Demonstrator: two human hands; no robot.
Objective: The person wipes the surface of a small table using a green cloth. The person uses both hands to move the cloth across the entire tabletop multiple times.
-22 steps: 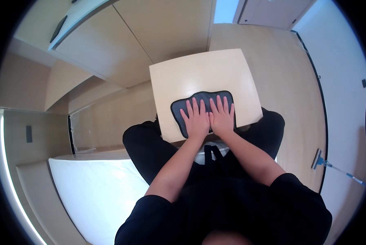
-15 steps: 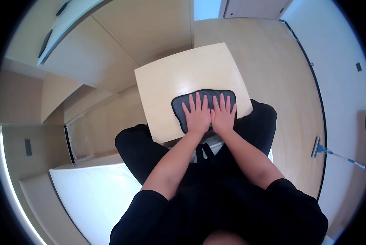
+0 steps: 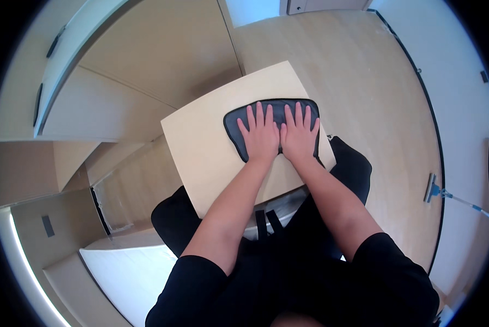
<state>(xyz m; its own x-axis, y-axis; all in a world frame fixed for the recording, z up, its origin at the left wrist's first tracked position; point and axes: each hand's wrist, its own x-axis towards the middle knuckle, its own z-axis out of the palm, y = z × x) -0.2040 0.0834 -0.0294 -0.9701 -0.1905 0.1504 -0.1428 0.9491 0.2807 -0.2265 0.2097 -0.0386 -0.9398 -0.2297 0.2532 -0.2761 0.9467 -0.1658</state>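
A flat dark grey pad (image 3: 280,112) with black piping round its edge lies on a small pale wooden table (image 3: 211,141). My left hand (image 3: 259,136) rests flat on its left half, fingers spread and pointing away from me. Beside it my right hand (image 3: 299,136) presses flat on the right half, its fingers apart too. The two thumbs come close together at the pad's middle. Parts of the pad are hidden under both palms, and I cannot make out its exact kind.
The table stands between my knees, over a pale wood floor (image 3: 342,76). Beige cabinets (image 3: 162,49) rise at the far left. A mop (image 3: 430,188) with a blue and white handle leans by the right wall. White bedding (image 3: 124,267) lies at the lower left.
Both hands and the pad have slid away from me, toward the table's far side. More bare tabletop shows on the near side. The view has turned slightly.
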